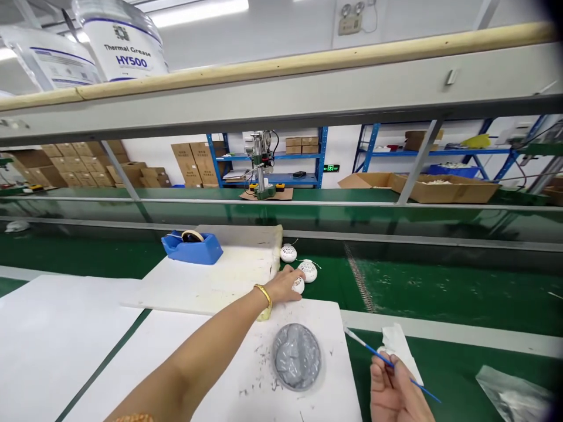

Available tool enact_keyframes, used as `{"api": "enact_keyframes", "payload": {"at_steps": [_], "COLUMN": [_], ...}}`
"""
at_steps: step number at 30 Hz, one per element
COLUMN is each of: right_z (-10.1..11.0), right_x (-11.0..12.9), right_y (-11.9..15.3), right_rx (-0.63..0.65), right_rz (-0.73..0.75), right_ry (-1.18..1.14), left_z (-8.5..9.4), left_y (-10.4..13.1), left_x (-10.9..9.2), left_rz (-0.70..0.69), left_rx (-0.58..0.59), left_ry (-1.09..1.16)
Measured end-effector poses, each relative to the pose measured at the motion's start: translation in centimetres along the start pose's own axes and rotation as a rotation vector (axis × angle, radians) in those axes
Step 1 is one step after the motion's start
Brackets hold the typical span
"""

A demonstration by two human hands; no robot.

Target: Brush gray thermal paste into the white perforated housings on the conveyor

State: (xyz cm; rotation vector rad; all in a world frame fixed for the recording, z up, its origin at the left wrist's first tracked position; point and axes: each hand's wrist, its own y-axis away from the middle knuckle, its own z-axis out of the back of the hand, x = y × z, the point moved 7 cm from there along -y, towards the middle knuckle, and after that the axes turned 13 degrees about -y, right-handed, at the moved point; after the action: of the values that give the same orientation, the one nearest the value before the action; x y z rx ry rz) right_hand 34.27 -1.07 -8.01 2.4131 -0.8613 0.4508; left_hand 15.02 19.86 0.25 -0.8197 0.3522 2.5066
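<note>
left hand point(284, 284) gripped a dome point(298, 286), foam point(237, 258) at its ten o'clock, dish point(297, 357) five-thirty, open belt point(440, 275) three; right hand point(393, 384) pinched a brush point(369, 349).

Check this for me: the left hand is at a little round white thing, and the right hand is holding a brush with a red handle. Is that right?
Not quite: the handle of the brush in the right hand is blue, not red, as the head view shows. The left hand is at a little round white thing, as you said.
</note>
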Motion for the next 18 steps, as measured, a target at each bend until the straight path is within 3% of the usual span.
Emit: {"api": "enact_keyframes", "payload": {"at_steps": [3,5,9,13,18], "right_z": [-0.2,-0.6,-1.5,-1.6,-1.3], "right_x": [0.3,0.6,1.5,1.3,0.6], "right_y": [0.0,0.3,1.6,3.6,5.8], "right_rx": [0.001,0.004,0.066,0.082,0.059], "right_rz": [-0.022,-0.033,0.020,0.026,0.026], "right_ry": [-0.008,-0.017,-0.021,-0.018,0.012], "left_z": [1.8,3.1,4.5,4.7,4.6], "left_y": [0.5,2.0,8.1,15.1,20.0], "left_x": [0.3,0.3,0.5,1.2,2.6], "left_rz": [0.002,-0.008,-0.025,-0.006,0.079], "left_rx": [-0.042,-0.075,-0.059,-0.025,-0.018], "left_ry": [0.278,0.489,0.848,1.056,1.157]}}
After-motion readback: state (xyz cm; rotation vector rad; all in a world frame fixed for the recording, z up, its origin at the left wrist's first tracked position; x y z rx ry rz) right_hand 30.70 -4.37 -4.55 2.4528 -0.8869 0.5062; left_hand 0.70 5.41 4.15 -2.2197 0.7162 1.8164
